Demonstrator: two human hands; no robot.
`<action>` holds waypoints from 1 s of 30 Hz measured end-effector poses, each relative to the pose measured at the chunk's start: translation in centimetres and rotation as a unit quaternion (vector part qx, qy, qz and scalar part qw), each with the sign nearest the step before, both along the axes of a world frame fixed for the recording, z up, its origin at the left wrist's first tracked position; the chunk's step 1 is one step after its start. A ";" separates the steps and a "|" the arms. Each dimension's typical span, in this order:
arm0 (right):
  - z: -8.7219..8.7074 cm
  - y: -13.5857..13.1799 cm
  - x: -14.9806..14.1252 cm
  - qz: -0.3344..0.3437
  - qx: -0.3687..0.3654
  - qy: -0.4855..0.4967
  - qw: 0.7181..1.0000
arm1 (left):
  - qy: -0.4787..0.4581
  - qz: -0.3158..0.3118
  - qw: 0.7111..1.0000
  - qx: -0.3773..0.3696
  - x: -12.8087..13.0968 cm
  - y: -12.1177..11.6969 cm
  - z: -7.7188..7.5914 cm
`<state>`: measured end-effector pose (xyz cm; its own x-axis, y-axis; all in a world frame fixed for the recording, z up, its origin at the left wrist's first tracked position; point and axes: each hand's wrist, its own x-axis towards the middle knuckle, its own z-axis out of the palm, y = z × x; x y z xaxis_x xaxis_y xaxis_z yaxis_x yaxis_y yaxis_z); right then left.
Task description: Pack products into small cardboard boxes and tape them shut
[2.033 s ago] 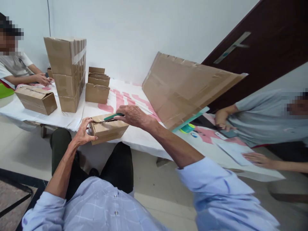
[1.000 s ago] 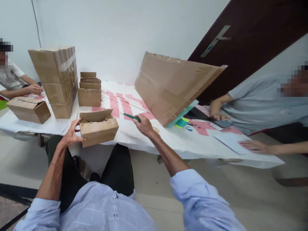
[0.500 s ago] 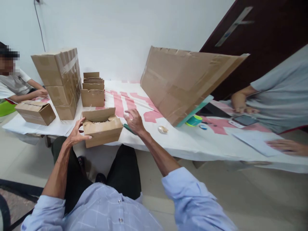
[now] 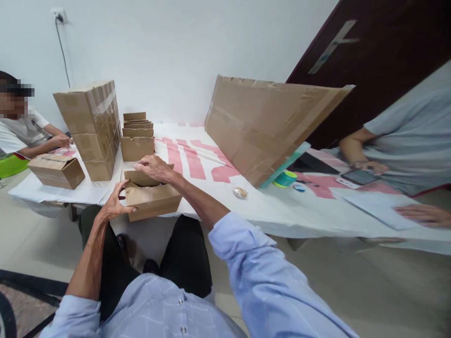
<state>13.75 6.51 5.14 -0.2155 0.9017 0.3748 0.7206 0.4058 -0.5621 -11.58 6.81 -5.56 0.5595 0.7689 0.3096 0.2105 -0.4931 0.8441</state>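
Note:
A small cardboard box (image 4: 155, 205) sits at the table's front edge, its top open and its far flap (image 4: 140, 178) raised. My left hand (image 4: 117, 203) grips its left end, with the thumb along the near side and fingers at the back corner. Over the far flap, my right hand (image 4: 155, 168) is closed, fingers curled together at the flap's upper edge. My right forearm crosses the box's right end and covers part of it. The inside of the box is mostly hidden.
Stacked cardboard boxes (image 4: 93, 126) stand left, with a single box (image 4: 58, 171) beside them. Folded cardboard pieces (image 4: 137, 148) lie behind. A large cardboard panel (image 4: 268, 124) leans at right, near a tape roll (image 4: 284, 178) and a small clear-wrapped item (image 4: 240, 192). Two people sit at either side.
My right hand has moved left, from beside the box to its far flap, and its spread fingers have curled. A dark green item near the box's right end is now covered.

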 end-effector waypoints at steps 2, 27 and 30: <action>-0.3 0.4 -0.9 0.019 -0.005 0.032 0.999 | 0.002 -0.003 1.000 0.009 0.0 -0.3 0.0; -5.8 -10.2 9.2 -0.095 -0.008 0.285 0.954 | -0.030 0.011 0.999 -0.022 0.5 2.2 0.7; -8.4 -11.3 14.6 -0.204 0.035 0.272 0.940 | -0.023 0.056 0.998 -0.029 0.4 3.0 1.3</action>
<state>28.37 -4.82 -3.29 0.3824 0.8373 0.3907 0.4386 0.2077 -0.8744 -11.23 9.77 -4.27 0.4552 0.8431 0.2863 0.2217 -0.4187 0.8806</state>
